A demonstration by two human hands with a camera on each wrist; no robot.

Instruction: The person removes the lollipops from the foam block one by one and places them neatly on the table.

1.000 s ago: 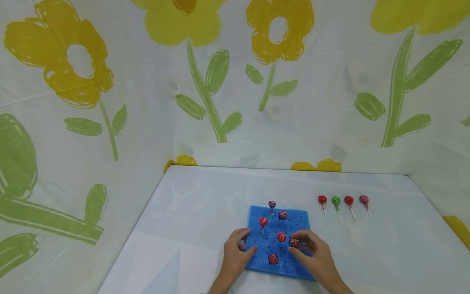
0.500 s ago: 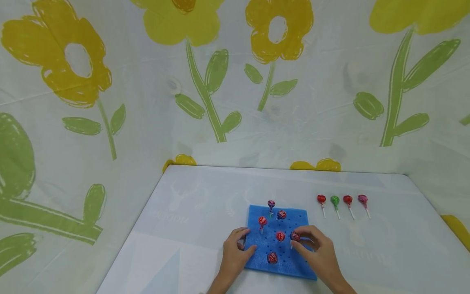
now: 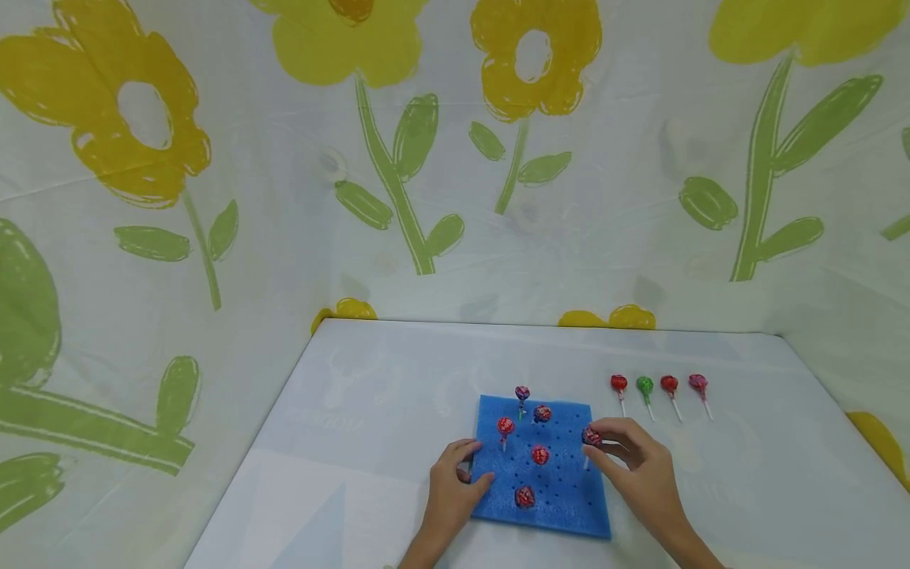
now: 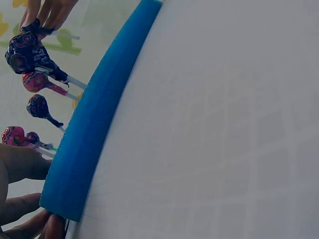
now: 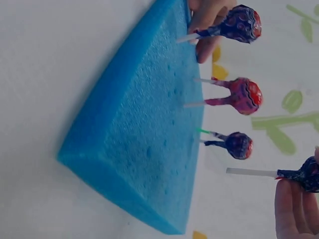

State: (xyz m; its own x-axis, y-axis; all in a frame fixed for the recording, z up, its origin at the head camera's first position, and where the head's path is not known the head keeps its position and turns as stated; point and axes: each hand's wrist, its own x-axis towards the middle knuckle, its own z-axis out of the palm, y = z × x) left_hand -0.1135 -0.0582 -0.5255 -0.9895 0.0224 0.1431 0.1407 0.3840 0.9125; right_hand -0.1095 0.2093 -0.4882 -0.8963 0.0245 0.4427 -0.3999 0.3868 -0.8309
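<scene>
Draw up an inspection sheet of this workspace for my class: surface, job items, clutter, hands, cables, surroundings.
Surface: pale table with faint printing.
Job items: blue foam block with small holes; five wrapped lollipops stand in it. A row of four more lollipops, red, green, red and pink, lies on the table to its right.
Clutter: nothing seen.
Left hand: grips the foam block's left edge.
Right hand: holds a dark-wrapped lollipop, its white stick pointing down, clear of the foam.
Cables: nothing seen.
Surroundings: white backdrop printed with yellow flowers and green leaves.
</scene>
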